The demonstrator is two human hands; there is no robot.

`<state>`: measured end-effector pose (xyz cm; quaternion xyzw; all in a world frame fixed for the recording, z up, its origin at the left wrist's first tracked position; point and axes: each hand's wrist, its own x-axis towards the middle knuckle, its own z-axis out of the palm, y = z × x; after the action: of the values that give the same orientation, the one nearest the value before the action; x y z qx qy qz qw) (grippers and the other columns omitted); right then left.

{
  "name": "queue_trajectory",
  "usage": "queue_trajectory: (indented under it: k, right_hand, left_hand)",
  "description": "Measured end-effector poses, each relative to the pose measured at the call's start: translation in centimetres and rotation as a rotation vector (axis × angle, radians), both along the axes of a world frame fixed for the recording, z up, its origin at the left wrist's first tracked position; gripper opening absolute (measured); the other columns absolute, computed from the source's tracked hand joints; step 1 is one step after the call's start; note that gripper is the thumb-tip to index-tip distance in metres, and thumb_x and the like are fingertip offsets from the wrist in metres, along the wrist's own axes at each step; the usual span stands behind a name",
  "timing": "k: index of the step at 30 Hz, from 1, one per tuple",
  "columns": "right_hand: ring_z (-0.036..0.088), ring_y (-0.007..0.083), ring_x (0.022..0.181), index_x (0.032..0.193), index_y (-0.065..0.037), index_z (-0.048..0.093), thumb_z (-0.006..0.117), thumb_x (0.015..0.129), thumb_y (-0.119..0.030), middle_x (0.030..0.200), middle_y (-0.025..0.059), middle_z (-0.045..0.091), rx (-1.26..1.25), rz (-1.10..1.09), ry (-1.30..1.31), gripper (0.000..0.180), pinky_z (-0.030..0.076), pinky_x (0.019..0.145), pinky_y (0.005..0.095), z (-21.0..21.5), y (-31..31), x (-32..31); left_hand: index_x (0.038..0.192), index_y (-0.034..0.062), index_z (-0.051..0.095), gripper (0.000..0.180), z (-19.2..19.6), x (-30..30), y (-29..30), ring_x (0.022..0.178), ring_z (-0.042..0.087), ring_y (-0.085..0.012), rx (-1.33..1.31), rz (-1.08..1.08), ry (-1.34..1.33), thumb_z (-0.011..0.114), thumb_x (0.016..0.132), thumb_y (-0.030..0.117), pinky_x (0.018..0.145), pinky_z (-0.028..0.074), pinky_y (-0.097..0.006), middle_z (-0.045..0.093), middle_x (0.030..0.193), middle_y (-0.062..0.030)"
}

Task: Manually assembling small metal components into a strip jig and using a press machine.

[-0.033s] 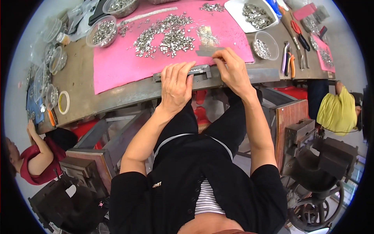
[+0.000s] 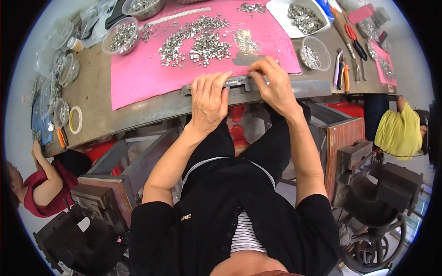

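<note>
A narrow grey metal fixture (image 2: 238,83) with small shiny pieces along its slot lies at the bench's front edge. My left hand (image 2: 208,102) is closed over its left part, fingers on top and thumb at the near side. At the fixture's right end my right hand (image 2: 276,88) has thumb and forefinger pinched together; whatever is between them is too small to make out. Just beyond lies a flat grey metal strip (image 2: 243,61), with a pile of thin pins (image 2: 247,42) behind it. Many small silvery metal parts (image 2: 209,48) are heaped on the pink mat (image 2: 138,83).
Clear tubs of metal parts stand at left (image 2: 109,45) and right (image 2: 304,53), near a white tray (image 2: 276,10). Pliers (image 2: 340,73) and red-handled cutters (image 2: 353,41) lie rightward. A tape roll (image 2: 80,120) is far left. Two other people sit at either side.
My right hand has moved slightly left and nearer, from beside the flat strip to the fixture's right end. My left hand stays on the fixture.
</note>
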<state>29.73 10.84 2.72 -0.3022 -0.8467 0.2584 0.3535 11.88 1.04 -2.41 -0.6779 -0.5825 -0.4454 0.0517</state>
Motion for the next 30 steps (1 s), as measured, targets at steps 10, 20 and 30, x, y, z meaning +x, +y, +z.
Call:
queue_trajectory:
  k: [10,20,30]
  right_hand:
    - [0.060,0.0311,0.094,0.095,0.000,0.066,0.071,0.082,0.006,0.098,0.0119,0.061,0.161,0.011,-0.036,0.015,0.050,0.081,0.0398,-1.2,-1.4,-1.7]
    - [0.059,0.0317,0.089,0.098,0.000,0.066,0.070,0.080,0.005,0.099,0.0118,0.060,0.400,0.021,-0.146,0.019,0.049,0.078,0.0412,-0.8,-1.3,-2.2]
    - [0.059,0.0302,0.095,0.102,0.002,0.065,0.067,0.082,-0.004,0.103,0.0127,0.061,0.498,0.052,-0.255,0.021,0.047,0.083,0.0415,-0.7,-1.9,-1.6]
  left_hand:
    - [0.135,0.0053,0.057,0.054,-0.3,0.0,0.1,0.109,0.059,-0.0326,0.015,-0.025,-0.014,0.071,0.082,0.000,0.100,0.042,-0.046,0.063,0.117,-0.0138]
    - [0.135,0.0052,0.057,0.054,-0.2,-0.2,0.4,0.110,0.059,-0.0327,0.041,-0.023,-0.007,0.070,0.082,0.000,0.100,0.042,-0.045,0.063,0.117,-0.0129]
    - [0.131,0.0041,0.059,0.053,0.2,0.0,-0.1,0.108,0.061,-0.0333,0.037,-0.027,-0.020,0.072,0.080,-0.003,0.097,0.043,-0.045,0.064,0.117,-0.0134]
